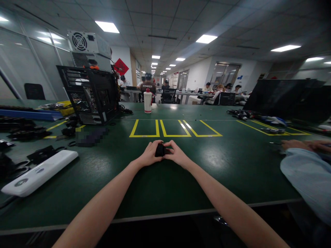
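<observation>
A small black block-shaped part (159, 150) is held between my two hands over the middle of the green table (181, 182). My left hand (149, 154) grips its left side, fingers on top and thumb low. From the other side, my right hand (176, 154) pinches its right edge between thumb and fingers. The part's details are too dark to make out. Just beyond my hands, yellow tape outlines (174, 135) mark the tabletop.
At the left stand an open black computer case (90, 93), a white elongated device (41, 172) and dark loose parts (23, 129). A white bottle (148, 101) stands at the back. On the right, another person's sleeve (305, 172) and hands reach over the table near cables (239, 113).
</observation>
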Tool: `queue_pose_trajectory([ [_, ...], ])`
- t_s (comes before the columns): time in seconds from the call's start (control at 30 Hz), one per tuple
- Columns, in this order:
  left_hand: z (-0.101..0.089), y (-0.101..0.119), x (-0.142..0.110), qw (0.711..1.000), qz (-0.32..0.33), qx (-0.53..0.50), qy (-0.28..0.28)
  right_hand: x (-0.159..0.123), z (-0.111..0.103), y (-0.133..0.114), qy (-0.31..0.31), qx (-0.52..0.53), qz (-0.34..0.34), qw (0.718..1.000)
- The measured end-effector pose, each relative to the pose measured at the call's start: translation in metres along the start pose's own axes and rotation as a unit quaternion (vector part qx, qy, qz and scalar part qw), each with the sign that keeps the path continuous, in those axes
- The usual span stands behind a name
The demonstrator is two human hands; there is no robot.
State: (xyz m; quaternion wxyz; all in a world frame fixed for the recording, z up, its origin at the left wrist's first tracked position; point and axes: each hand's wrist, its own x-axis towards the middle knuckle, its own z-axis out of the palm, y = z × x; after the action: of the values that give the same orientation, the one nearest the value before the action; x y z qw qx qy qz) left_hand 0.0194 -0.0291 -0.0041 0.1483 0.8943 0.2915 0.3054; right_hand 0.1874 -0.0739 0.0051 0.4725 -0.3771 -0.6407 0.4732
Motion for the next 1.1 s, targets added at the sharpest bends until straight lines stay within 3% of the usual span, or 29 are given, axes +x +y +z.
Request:
queue_pose_trajectory([
  [0.27,0.001,0.0,0.002,1.0,-0.002,0.005,-0.001,0.006,-0.001,0.006,0.044,-0.011,-0.001,0.999],
  [0.53,0.001,0.0,0.001,1.0,-0.009,0.0,-0.006,0.001,-0.001,0.003,-0.001,-0.004,-0.004,1.0],
  [0.83,0.0,0.0,0.002,1.0,-0.018,-0.013,-0.012,0.005,-0.004,0.01,0.041,-0.023,0.007,0.999],
  [1.1,0.001,-0.001,0.002,1.0,-0.01,-0.009,-0.011,0.003,-0.002,0.004,0.007,0.0,0.005,1.0],
])
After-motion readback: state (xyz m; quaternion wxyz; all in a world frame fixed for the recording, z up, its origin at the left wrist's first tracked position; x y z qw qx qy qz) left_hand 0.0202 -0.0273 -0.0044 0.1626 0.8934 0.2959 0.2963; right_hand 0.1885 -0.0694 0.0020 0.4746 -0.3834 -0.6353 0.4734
